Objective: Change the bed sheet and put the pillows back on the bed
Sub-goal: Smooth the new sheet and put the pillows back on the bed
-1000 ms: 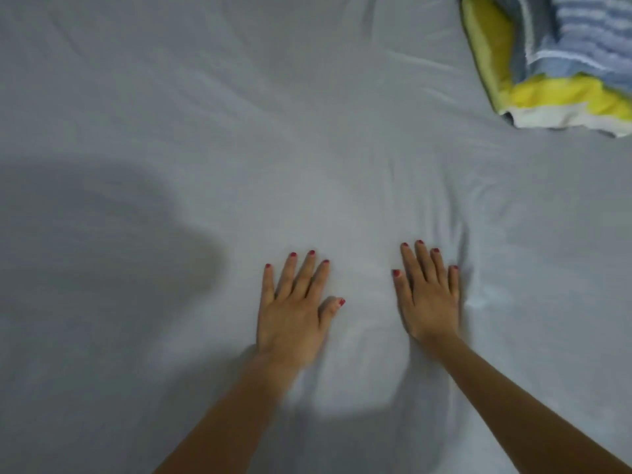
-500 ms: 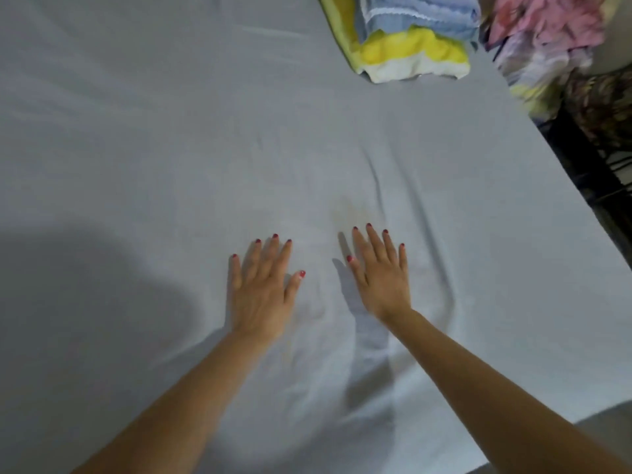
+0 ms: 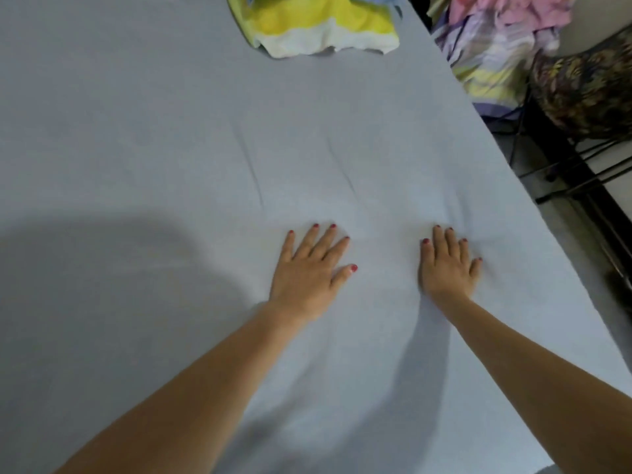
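Where the frame's top cuts it, yellow bedding (image 3: 318,25) lies half-seen.

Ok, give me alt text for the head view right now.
Both hands, left hand and right hand, press flat on a pale blue bed sheet. A yellow and white folded cloth lies at the far edge; a pile of laundry sits beside the bed.

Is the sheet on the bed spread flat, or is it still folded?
Spread. The sheet covers the whole visible bed, with a few shallow creases; left hand and right hand press flat on it.
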